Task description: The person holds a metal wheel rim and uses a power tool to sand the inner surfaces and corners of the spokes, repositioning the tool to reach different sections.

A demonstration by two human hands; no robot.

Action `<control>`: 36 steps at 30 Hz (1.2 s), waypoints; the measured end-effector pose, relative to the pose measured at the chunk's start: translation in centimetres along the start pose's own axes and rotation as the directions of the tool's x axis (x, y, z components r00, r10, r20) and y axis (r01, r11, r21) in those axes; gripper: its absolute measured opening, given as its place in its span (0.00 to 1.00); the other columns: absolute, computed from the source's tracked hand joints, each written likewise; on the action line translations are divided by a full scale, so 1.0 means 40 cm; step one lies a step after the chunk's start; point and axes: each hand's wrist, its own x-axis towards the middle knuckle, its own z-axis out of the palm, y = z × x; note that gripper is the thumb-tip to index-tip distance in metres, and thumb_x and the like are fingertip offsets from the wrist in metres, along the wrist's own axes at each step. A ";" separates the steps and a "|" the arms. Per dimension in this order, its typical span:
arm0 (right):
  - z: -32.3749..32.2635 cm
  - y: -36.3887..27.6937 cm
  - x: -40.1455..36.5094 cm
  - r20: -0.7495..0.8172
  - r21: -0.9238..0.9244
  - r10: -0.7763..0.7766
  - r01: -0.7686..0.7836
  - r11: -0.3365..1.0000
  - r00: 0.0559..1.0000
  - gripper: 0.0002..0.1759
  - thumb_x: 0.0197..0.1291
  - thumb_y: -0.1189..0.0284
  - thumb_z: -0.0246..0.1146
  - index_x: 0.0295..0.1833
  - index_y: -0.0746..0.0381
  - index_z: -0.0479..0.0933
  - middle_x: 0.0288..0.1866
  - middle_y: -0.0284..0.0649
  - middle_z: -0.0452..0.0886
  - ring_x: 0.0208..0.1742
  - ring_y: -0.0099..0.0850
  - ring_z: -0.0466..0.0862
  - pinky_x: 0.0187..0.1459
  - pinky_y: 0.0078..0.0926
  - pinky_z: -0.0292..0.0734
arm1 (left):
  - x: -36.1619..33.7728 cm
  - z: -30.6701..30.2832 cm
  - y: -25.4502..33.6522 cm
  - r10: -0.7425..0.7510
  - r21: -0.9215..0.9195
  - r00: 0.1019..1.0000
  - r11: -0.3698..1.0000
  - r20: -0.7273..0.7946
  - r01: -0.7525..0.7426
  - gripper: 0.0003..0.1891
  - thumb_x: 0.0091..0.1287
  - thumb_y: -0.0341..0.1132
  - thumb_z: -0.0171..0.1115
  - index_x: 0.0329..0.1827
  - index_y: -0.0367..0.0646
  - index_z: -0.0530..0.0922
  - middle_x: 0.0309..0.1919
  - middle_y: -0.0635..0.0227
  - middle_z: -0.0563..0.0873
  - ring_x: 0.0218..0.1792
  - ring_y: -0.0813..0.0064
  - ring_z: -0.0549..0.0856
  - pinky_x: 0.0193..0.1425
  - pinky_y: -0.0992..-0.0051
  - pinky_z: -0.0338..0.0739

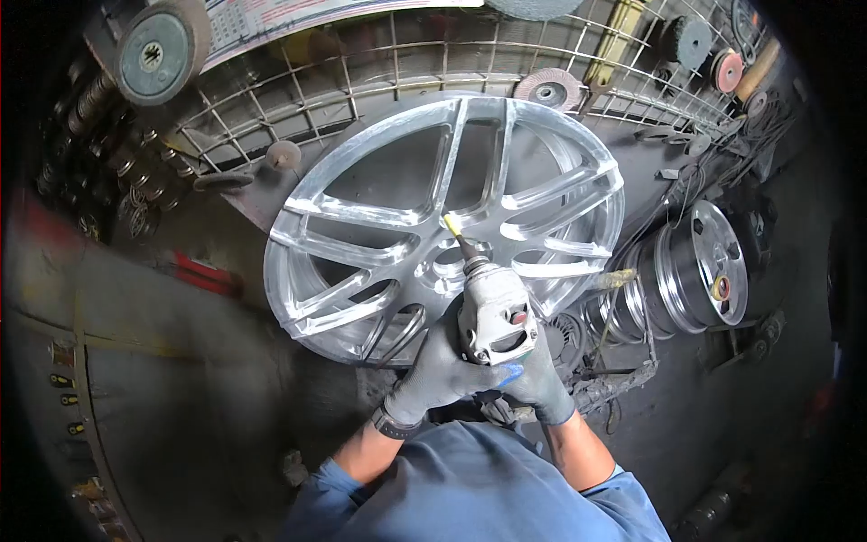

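Note:
Both my hands, in grey gloves, are wrapped round a die grinder with a worn whitish body. My left hand grips it from the left side, a dark watch on that wrist. On the other side my right hand closes round the body. The grinder's narrow nose carries a yellow-tipped bit, which points away from me at the hub end of a spoke; whether it touches cannot be made out. Beneath lies a large bare-metal alloy wheel, face up, with paired spokes. The grinder hides part of its hub.
Behind the wheel runs a wire grid hung with abrasive discs, including a flap disc. A polished wheel lies on its side at right, near tangled cables. Small tools line the left edge.

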 end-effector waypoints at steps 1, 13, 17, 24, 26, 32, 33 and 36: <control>-0.003 -0.003 -0.002 0.011 -0.021 0.023 -0.023 1.000 1.000 0.36 0.44 0.64 0.75 0.59 0.65 0.73 0.54 0.43 0.79 0.53 0.36 0.79 0.57 0.33 0.73 | 0.002 0.004 0.012 0.002 0.064 1.000 0.998 0.009 -0.002 0.43 0.45 0.36 0.80 0.66 0.34 0.68 0.58 0.63 0.80 0.58 0.75 0.80 0.64 0.72 0.74; -0.044 0.005 -0.025 -0.063 -0.038 0.039 -0.041 0.998 0.997 0.38 0.46 0.62 0.75 0.63 0.65 0.71 0.57 0.47 0.79 0.55 0.41 0.82 0.57 0.33 0.75 | 0.037 0.026 -0.022 -0.061 0.092 0.994 0.994 0.096 0.052 0.42 0.47 0.40 0.81 0.65 0.35 0.70 0.58 0.63 0.80 0.58 0.74 0.79 0.65 0.71 0.72; -0.020 0.028 -0.029 -0.015 -0.032 0.024 -0.025 0.999 1.000 0.39 0.45 0.64 0.76 0.64 0.65 0.71 0.58 0.50 0.78 0.58 0.44 0.81 0.60 0.35 0.74 | 0.003 0.006 -0.037 -0.081 0.060 0.996 0.995 0.047 0.078 0.42 0.46 0.36 0.80 0.66 0.35 0.69 0.58 0.63 0.80 0.58 0.74 0.80 0.64 0.72 0.74; -0.003 0.029 -0.033 0.030 0.104 0.051 -0.054 0.993 0.998 0.37 0.48 0.63 0.74 0.63 0.65 0.72 0.57 0.48 0.79 0.58 0.42 0.81 0.61 0.34 0.74 | -0.007 0.030 0.024 -0.057 0.248 0.998 0.968 0.019 0.051 0.41 0.48 0.36 0.79 0.65 0.31 0.69 0.57 0.60 0.81 0.58 0.72 0.80 0.63 0.71 0.75; 0.003 0.044 -0.067 -0.009 0.311 0.146 -0.136 0.941 0.989 0.37 0.46 0.63 0.75 0.61 0.64 0.72 0.56 0.45 0.79 0.55 0.35 0.81 0.59 0.31 0.74 | -0.015 0.064 0.051 0.001 0.316 0.999 0.949 0.044 -0.015 0.43 0.47 0.36 0.79 0.66 0.31 0.68 0.58 0.59 0.80 0.59 0.71 0.80 0.63 0.71 0.74; -0.059 -0.015 -0.154 -0.144 0.091 0.074 -0.061 0.994 0.987 0.35 0.38 0.68 0.79 0.55 0.63 0.76 0.49 0.39 0.84 0.47 0.28 0.83 0.53 0.27 0.79 | -0.092 0.013 0.144 0.015 0.688 0.985 0.714 0.173 -0.132 0.31 0.53 0.36 0.75 0.61 0.36 0.76 0.59 0.55 0.80 0.63 0.65 0.77 0.68 0.65 0.69; -0.062 0.012 -0.180 -0.144 0.167 0.115 -0.090 0.982 0.983 0.34 0.38 0.68 0.79 0.55 0.63 0.76 0.48 0.39 0.84 0.47 0.28 0.83 0.52 0.28 0.79 | -0.092 0.005 0.163 0.151 0.706 0.983 0.686 0.101 -0.178 0.22 0.57 0.31 0.71 0.55 0.37 0.80 0.52 0.58 0.84 0.57 0.69 0.81 0.63 0.69 0.73; -0.086 0.035 -0.253 -0.110 0.416 0.200 -0.138 0.899 0.973 0.34 0.37 0.74 0.79 0.55 0.64 0.76 0.47 0.38 0.84 0.46 0.26 0.83 0.51 0.28 0.79 | -0.105 0.015 0.290 0.484 0.754 0.827 0.646 -0.285 -0.118 0.08 0.63 0.24 0.61 0.44 0.36 0.81 0.41 0.65 0.84 0.37 0.79 0.81 0.45 0.78 0.76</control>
